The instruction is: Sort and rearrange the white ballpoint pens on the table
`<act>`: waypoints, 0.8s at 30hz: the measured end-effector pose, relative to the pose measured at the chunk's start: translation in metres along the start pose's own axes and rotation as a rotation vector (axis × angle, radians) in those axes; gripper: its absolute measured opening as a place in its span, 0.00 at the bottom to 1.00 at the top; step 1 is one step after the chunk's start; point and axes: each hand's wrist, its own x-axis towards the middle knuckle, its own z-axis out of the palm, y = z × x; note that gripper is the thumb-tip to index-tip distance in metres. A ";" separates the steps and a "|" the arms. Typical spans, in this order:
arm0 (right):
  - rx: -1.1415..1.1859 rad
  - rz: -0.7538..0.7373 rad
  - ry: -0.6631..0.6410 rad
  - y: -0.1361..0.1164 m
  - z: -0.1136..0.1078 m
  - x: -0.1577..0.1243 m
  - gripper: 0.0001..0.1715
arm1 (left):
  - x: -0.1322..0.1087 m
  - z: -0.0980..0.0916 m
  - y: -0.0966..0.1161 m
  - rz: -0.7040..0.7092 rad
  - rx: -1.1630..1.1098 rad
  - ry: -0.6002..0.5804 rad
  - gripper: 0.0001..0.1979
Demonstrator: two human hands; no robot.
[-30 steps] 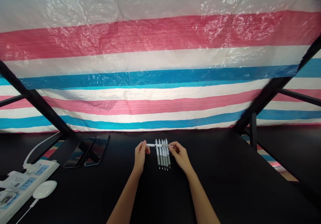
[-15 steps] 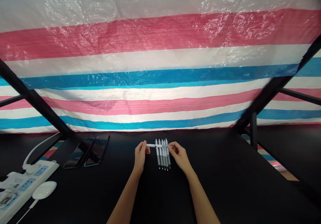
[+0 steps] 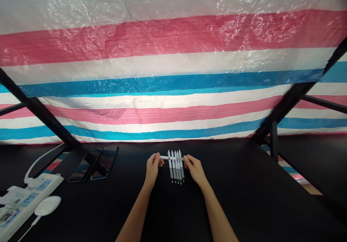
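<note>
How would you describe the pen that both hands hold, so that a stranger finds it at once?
On the black table, before the striped tarp, lies a row of white pens. The pen sits over that row, its ends pinched by the left hand and right hand; it alone runs crosswise.

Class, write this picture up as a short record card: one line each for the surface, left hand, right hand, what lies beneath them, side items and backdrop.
Surface: black table
Left hand: pinches one end of a white pen, held level
Right hand: pinches its other end
Beneath: row of pens side by side, crosswise to the held one
Side items: two phones, power strip, white oval device
Backdrop: striped tarp
</note>
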 end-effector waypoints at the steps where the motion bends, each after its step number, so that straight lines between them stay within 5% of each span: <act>1: 0.002 0.002 0.001 0.000 0.000 0.000 0.26 | 0.000 0.000 0.000 0.003 0.006 0.002 0.23; 16: 0.009 -0.098 -0.097 -0.003 0.009 -0.003 0.23 | 0.001 0.004 0.001 -0.078 -0.108 0.114 0.18; 24: 0.026 -0.099 -0.102 -0.010 0.008 -0.005 0.23 | 0.000 -0.001 0.003 -0.157 -0.382 0.103 0.35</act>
